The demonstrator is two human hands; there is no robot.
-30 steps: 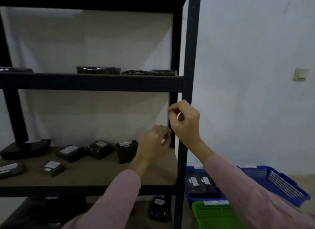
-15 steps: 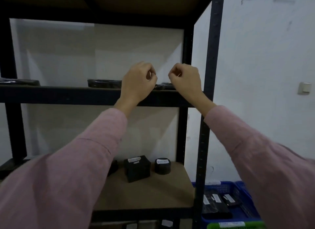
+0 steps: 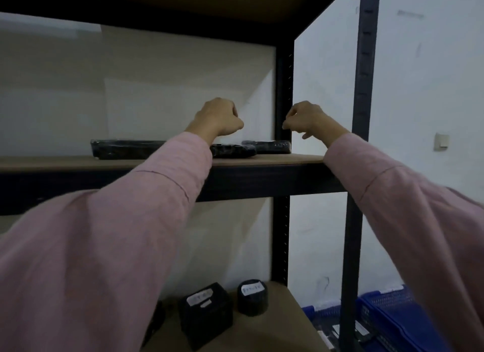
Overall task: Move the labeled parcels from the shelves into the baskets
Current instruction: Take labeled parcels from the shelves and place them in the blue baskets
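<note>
The dim room held a dark metal rack (image 3: 362, 89) against a white wall. Flat black parcels (image 3: 125, 149) lay on its upper shelf (image 3: 275, 159), and a blue basket (image 3: 387, 307) sat low to the right. Both hands hovered just above those parcels. The left hand (image 3: 217, 118) was balled up and the right hand (image 3: 310, 118) had its fingers bent in, neither holding anything. It looked like the reach to pick; next, I reckoned, the fingers had to uncurl and come down on a parcel.

One head camera, yours. You're close to the rack (image 3: 362, 89), facing it straight on, eye level just above the middle shelf (image 3: 288, 158). Lower shelf (image 3: 277, 330) sits bottom centre, blue basket (image 3: 387, 312) bottom right.
</note>
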